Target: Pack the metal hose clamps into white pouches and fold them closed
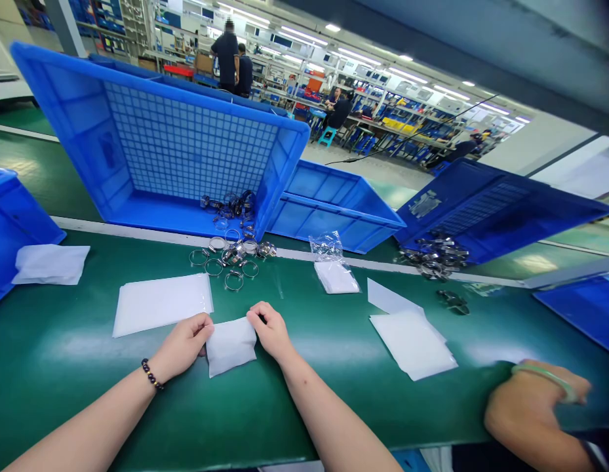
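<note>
Between my hands a small white plastic bag (231,347) is held just over the green table. My left hand (186,342) pinches its upper left edge. At its upper right corner, my right hand (271,330) has thumb and fingers closed on the same bag. What is inside the bag cannot be seen. A stack of flat white bags (161,301) lies just beyond my left hand. Farther back, a loose pile of metal hose clamps (233,254) spreads out from the tipped blue crate (191,141), with more clamps inside it.
At the left, another white bag (51,264) lies against a blue bin (14,223). A clear packet (336,275) and more white bags (412,344) lie to the right. A co-worker's arm (535,406) reaches in at the right, near dark clamps (434,255) by a tilted blue crate (501,203).
</note>
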Demonstrator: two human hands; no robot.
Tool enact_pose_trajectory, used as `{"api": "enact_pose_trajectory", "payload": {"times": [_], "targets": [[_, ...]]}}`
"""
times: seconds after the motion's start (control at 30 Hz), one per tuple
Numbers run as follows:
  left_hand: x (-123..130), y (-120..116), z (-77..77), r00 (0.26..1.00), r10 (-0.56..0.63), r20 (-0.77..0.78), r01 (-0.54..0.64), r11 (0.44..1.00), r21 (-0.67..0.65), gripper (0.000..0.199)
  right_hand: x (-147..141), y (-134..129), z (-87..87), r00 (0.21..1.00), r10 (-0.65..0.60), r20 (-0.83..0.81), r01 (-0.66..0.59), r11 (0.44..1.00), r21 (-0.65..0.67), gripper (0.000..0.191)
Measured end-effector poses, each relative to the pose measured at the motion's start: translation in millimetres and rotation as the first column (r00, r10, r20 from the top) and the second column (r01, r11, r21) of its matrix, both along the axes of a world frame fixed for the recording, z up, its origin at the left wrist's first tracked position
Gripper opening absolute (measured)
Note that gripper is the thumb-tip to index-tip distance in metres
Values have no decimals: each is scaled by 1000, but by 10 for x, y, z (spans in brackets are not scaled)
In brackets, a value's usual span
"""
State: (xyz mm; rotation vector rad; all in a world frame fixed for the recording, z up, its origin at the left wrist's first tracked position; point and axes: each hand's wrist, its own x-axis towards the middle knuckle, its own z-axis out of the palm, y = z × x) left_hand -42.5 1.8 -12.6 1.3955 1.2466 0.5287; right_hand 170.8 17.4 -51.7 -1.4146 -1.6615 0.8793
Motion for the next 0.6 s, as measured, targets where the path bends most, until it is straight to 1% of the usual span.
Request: {"api": "enact_pose_trajectory", "payload": {"times": [0.1, 0.2, 0.3, 0.37, 0.4, 0.47, 0.53, 0.6], "targets": [[-26, 8, -38, 987, 22, 161, -27, 999, 30, 29, 55, 31, -8, 998, -40, -53, 40, 999, -4, 27], [-14, -8, -68, 948, 106, 299, -100, 994, -37, 30, 82, 31, -29, 998, -58, -38, 58, 998, -6, 28], [-25, -24, -33, 917, 230, 327, -219, 973, -71, 31, 97, 4, -71, 999, -51, -9, 50, 999, -11, 29], [-114, -15, 48, 902, 308, 302, -306, 950, -57, 30, 111, -11, -107, 999, -40, 0, 40, 999, -6, 29], [-196, -8, 106, 891, 350, 288, -353, 935, -41, 30, 119, -17, -123, 999, -38, 3, 38, 999, -1, 30], [-442, 3, 242, 857, 444, 263, -461, 887, 3, 30, 131, -32, -142, 999, -32, 9, 32, 999, 7, 31], [-779, 2, 377, 807, 544, 229, -569, 821, 56, 29, 131, -55, -138, 999, -29, 16, 29, 1000, 13, 33], [-1162, -9, 482, 752, 634, 182, -656, 746, 112, 28, 113, -83, -112, 999, -24, 23, 24, 1000, 20, 34]]}}
